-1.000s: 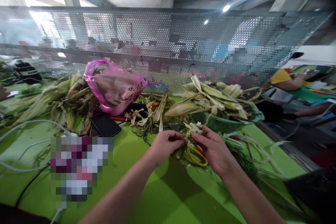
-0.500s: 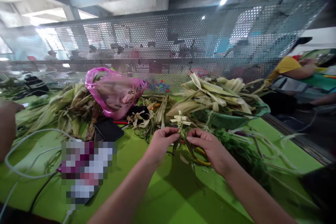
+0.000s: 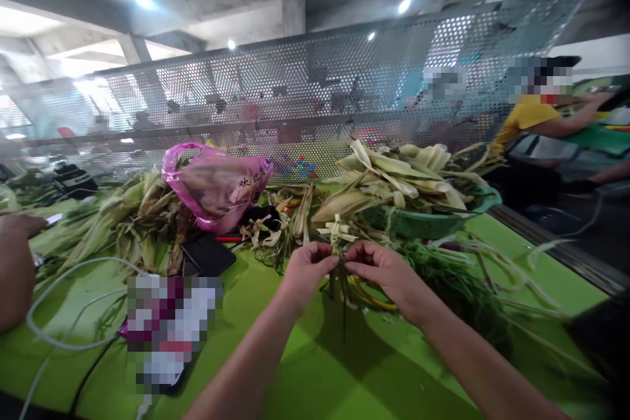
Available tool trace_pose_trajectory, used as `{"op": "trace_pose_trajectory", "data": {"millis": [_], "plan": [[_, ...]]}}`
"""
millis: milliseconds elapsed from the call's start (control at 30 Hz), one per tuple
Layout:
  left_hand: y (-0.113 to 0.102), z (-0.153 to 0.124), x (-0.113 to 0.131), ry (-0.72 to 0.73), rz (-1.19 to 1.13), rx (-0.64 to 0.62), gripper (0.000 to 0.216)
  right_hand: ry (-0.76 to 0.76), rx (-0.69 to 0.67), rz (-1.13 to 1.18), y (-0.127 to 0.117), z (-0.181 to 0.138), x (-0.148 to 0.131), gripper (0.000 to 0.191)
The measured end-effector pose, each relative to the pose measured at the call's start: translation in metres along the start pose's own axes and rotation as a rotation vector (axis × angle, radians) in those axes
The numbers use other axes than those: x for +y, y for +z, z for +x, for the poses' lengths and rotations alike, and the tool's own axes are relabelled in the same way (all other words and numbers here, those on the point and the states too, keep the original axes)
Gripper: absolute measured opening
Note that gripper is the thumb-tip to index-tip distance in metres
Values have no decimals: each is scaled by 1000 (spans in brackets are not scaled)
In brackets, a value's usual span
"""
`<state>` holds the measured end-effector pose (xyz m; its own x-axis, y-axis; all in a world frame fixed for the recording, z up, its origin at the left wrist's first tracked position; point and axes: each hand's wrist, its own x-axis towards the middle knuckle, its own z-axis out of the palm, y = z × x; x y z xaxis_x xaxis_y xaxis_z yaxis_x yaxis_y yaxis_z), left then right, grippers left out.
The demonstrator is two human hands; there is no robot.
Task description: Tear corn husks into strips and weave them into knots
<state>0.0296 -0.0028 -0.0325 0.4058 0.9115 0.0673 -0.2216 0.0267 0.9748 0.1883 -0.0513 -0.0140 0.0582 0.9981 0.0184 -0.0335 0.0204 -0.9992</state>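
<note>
A small pale woven piece of corn husk (image 3: 337, 230), roughly cross-shaped at its top, stands upright between my hands above the green table. My left hand (image 3: 308, 275) pinches its lower part from the left with thumb and index finger. From the right, my right hand (image 3: 386, 272) pinches the same part, fingertips almost touching the left ones. Darker, narrow strips (image 3: 339, 282) hang down below the fingers. Just behind the strips lies a yellow ring-like item (image 3: 377, 302), partly covered by my right hand.
A green basket (image 3: 423, 224) heaped with corn husks (image 3: 394, 174) stands at the back right, beside green stringy strands (image 3: 453, 289). Left are a pink plastic bag (image 3: 211, 187), more husks (image 3: 132, 216), a dark phone (image 3: 209, 254) and white cables (image 3: 37, 305). A perforated screen (image 3: 305, 98) runs behind. Co-workers sit at both sides.
My fingertips have come closer together on the woven husk, and the strips below hang straighter and closer together. The whole view has shifted slightly.
</note>
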Motion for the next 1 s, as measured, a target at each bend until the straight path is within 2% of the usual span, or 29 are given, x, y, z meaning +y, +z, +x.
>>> {"op": "trace_pose_trajectory", "data": {"millis": [200,500,767,900,1000], "plan": [[0,-2,4,-7,-47,11,34,-25,7,28,-6,0,0,25],[6,-7,14,-19,-127,62,35,-86,-45,-148,1,1,1,24],[0,-4,13,-18,-8,44,40,-69,-67,-136,-2,3,5,27],[-1,-2,10,-40,-5,-24,42,-72,-91,-176,-1,4,8,26],[-2,-1,8,-50,-17,-25,44,-74,-116,-215,0,4,8,25]]}}
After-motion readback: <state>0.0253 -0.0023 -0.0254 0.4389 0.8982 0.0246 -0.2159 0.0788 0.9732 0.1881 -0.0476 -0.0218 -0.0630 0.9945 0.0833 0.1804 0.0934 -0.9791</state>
